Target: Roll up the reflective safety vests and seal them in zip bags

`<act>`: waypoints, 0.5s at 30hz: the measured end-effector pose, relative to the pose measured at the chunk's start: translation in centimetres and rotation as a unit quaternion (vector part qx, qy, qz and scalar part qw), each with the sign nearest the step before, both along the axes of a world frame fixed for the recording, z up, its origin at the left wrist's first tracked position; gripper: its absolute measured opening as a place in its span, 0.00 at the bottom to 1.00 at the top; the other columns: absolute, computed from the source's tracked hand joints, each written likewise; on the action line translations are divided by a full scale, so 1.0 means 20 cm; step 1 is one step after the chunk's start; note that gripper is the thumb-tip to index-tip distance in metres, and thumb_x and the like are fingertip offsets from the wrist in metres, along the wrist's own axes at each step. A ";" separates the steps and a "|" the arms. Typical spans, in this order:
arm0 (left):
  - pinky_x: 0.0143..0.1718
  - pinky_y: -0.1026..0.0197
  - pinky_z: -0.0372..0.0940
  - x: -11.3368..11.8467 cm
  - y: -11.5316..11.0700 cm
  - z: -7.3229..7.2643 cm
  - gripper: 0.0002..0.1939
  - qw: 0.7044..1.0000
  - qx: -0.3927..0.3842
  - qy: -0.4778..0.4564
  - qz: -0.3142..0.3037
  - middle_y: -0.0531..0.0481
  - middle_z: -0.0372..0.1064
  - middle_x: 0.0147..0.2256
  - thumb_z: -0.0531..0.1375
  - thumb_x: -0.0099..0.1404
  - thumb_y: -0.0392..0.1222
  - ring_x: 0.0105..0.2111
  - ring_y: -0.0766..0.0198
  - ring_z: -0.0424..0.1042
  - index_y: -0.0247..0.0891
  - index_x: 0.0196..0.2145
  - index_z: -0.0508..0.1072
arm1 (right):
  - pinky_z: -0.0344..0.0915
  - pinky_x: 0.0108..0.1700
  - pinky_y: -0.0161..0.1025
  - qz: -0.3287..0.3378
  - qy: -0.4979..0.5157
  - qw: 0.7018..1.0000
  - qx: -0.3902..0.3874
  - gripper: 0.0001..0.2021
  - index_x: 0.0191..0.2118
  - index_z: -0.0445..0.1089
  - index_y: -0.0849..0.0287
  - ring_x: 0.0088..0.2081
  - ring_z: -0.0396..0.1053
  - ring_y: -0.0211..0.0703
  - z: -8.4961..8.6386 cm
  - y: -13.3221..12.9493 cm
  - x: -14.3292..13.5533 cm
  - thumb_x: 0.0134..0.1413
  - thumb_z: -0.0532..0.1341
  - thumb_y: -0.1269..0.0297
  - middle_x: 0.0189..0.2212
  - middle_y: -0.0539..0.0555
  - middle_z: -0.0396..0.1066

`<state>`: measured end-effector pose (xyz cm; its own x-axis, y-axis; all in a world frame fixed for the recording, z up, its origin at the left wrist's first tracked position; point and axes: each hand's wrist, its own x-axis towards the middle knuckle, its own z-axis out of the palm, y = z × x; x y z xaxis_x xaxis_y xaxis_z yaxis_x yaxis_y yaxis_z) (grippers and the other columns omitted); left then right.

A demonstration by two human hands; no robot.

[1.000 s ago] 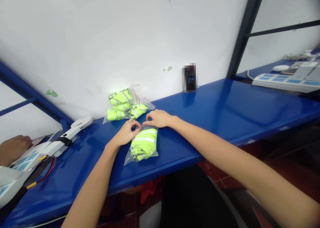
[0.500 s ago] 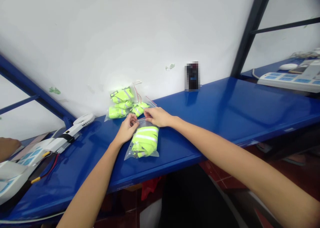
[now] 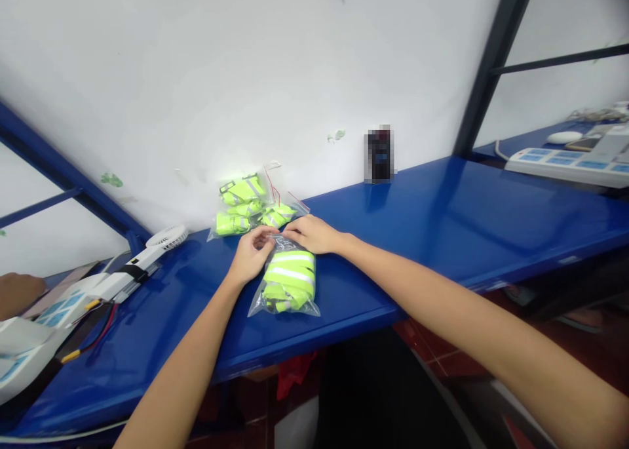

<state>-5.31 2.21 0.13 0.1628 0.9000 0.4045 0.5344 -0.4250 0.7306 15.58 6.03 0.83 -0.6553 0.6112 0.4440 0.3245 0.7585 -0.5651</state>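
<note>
A clear zip bag (image 3: 284, 309) lies on the blue table, with folded neon-yellow straps (image 3: 289, 280) bearing silvery reflective stripes inside. At the bag's far edge, my left hand (image 3: 251, 255) has its fingers curled and closed on the left end of the seal. My right hand (image 3: 312, 234) is closed on the same edge from the right, its fingertips close to those of my left. Just beyond my hands, against the wall, more zip bags of neon-yellow straps (image 3: 233, 223) are heaped, with red seal lines showing.
On the left of the blue table (image 3: 427, 229) are a small white fan (image 3: 170, 236), a power strip (image 3: 63, 310) and red-black wires with yellow connectors (image 3: 105, 324). Another person's hand (image 3: 19, 292) shows at the far left. A pixelated dark object (image 3: 379, 155) stands by the wall.
My right hand has moved slightly left along the bag's edge, bringing my fingertips closer together. The bag's top now looks flatter and crinkled, and the bag sits slightly further right in view.
</note>
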 end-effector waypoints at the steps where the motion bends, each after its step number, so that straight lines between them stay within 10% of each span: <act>1: 0.32 0.61 0.64 0.00 0.00 0.00 0.12 1.000 0.000 0.008 0.004 0.51 0.70 0.31 0.60 0.59 0.42 0.29 0.63 0.69 0.36 0.40 0.76 | 0.55 0.36 0.38 0.000 -0.005 1.000 0.009 0.15 0.35 0.77 0.59 0.31 0.67 0.42 0.00 0.00 0.00 0.66 0.55 0.61 0.31 0.54 0.74; 15: 0.38 0.61 0.66 -0.01 0.01 -0.01 0.16 1.000 -0.015 -0.014 -0.010 0.46 0.76 0.40 0.59 0.64 0.48 0.37 0.59 0.73 0.37 0.45 0.75 | 0.60 0.43 0.39 -0.064 0.034 0.982 0.174 0.10 0.44 0.78 0.61 0.40 0.68 0.44 0.00 0.00 -0.03 0.63 0.59 0.66 0.38 0.57 0.74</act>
